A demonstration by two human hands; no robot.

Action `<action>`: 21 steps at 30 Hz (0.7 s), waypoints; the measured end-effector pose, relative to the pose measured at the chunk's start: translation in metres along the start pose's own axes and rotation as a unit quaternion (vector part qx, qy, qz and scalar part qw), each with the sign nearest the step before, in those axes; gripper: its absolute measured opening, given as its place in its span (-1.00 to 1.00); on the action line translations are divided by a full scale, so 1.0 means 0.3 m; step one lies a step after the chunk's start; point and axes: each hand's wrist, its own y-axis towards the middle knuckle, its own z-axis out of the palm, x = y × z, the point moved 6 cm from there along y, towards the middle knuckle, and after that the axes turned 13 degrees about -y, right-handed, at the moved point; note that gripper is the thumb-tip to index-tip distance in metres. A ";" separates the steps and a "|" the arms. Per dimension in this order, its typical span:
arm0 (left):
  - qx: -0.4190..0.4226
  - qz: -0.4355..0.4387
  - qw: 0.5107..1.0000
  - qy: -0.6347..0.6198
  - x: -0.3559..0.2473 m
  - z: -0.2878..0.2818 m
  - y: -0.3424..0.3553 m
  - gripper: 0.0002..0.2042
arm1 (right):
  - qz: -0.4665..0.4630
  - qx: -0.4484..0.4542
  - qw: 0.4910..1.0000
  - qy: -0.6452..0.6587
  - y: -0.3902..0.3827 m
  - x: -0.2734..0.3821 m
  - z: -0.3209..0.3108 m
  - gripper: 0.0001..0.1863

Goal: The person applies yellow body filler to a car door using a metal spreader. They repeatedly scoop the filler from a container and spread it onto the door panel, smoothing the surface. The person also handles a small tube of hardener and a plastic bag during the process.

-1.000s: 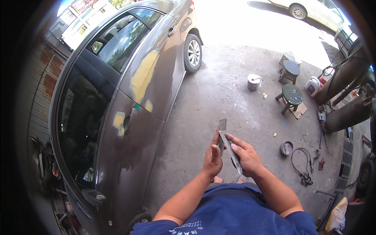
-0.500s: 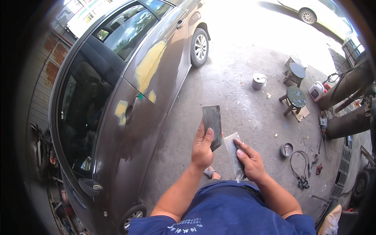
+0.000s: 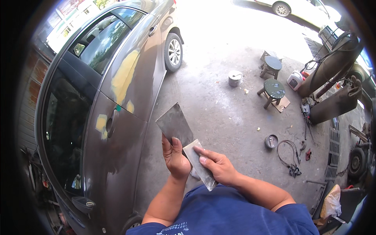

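Observation:
My left hand [image 3: 176, 161] is closed on a dark grey rectangular putty plate [image 3: 175, 122], thumb on its face, and tilts it up to the left. My right hand [image 3: 217, 166] grips a pale, smeared putty scraper [image 3: 199, 166] with thumb and fingers along its edge. The scraper's upper end overlaps or touches the plate's lower right corner; which one cannot be told. To my left stands a brown car [image 3: 121, 160] with yellowish filler patches [image 3: 126, 74] on the rear door and around the front door handle [image 3: 112, 123].
Right of the car, two round stools [image 3: 273, 88] and a paint can [image 3: 235, 79] stand on the concrete floor. Farther right are a white jug [image 3: 294, 80], dark lift posts [image 3: 333, 105], a round tin [image 3: 271, 141] and a coiled cable [image 3: 289, 152]. A white car [image 3: 301, 9] is parked beyond.
Both hands have moved left and drawn together. The plate has tipped over to the left, and the scraper has come against or over its lower corner. My view has turned to the right.

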 end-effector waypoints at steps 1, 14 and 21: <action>0.022 -0.002 1.000 -0.007 0.001 0.003 -0.001 -0.64 | 0.000 -0.001 1.000 0.014 -0.003 -0.009 0.006 -0.59; 0.037 -0.021 0.983 -0.177 -0.007 0.040 -0.037 -0.62 | 0.056 0.002 0.990 0.133 0.045 0.040 -0.034 -0.56; 0.005 -0.013 0.988 -0.151 -0.018 0.016 -0.015 -0.64 | 0.051 0.026 0.990 0.128 0.019 0.022 0.004 -0.56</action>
